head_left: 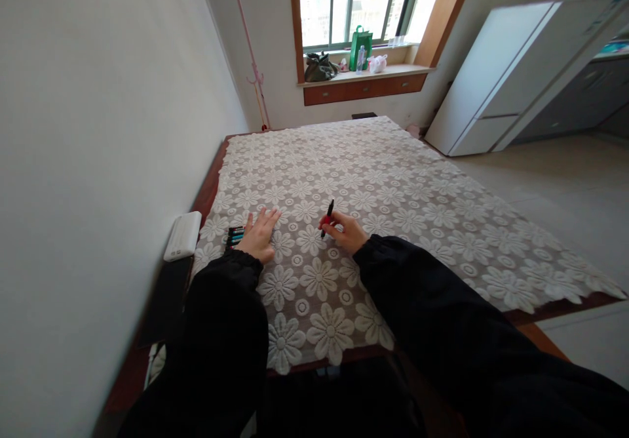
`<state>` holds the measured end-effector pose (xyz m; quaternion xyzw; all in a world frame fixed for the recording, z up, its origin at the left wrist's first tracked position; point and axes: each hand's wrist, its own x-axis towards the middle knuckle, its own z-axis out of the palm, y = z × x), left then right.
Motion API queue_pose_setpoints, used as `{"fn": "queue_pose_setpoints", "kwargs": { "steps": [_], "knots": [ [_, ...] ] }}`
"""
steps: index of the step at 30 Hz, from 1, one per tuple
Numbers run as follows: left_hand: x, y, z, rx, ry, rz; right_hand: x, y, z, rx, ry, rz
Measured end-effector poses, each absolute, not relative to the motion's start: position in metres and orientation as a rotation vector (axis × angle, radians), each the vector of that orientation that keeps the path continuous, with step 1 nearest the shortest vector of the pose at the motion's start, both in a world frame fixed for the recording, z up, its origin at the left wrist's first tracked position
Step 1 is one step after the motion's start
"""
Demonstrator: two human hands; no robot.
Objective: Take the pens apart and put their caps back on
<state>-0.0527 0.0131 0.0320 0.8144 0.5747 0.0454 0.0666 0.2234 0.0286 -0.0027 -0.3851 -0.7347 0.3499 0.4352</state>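
Observation:
My right hand [346, 231] grips a red-and-black marker pen [327, 216], held tilted with its black end pointing up and away over the white floral lace tablecloth [373, 182]. My left hand [260, 233] lies flat on the cloth with fingers spread. Just left of it sits a small bunch of several coloured marker pens [234, 235], touching or nearly touching the hand's edge. Both arms wear black sleeves.
A white rectangular box [183, 235] lies on the table's left edge by the wall, with a dark flat object [164, 297] in front of it. A white cabinet [496, 77] stands at right. The windowsill [363, 73] holds bags and a bottle. A pink coat stand [253, 51] rises in the corner.

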Motion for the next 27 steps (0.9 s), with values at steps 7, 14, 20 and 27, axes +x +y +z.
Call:
{"fn": "queue_pose_setpoints", "kwargs": {
  "steps": [7,14,20,27],
  "knots": [
    [-0.026,0.002,0.032,2.457,1.332,0.909,0.225,0.026,-0.005,-0.957,-2.121,0.619],
    [-0.018,0.004,0.008,2.399,1.279,0.867,0.226,0.027,-0.005,-1.022,-2.333,0.408],
    [-0.014,0.002,0.010,2.419,1.429,0.686,0.228,0.024,-0.002,-1.142,-2.542,0.345],
    [-0.009,-0.002,0.015,2.512,1.526,0.414,0.226,0.022,0.002,-1.233,-2.675,0.238]
  ]
}}
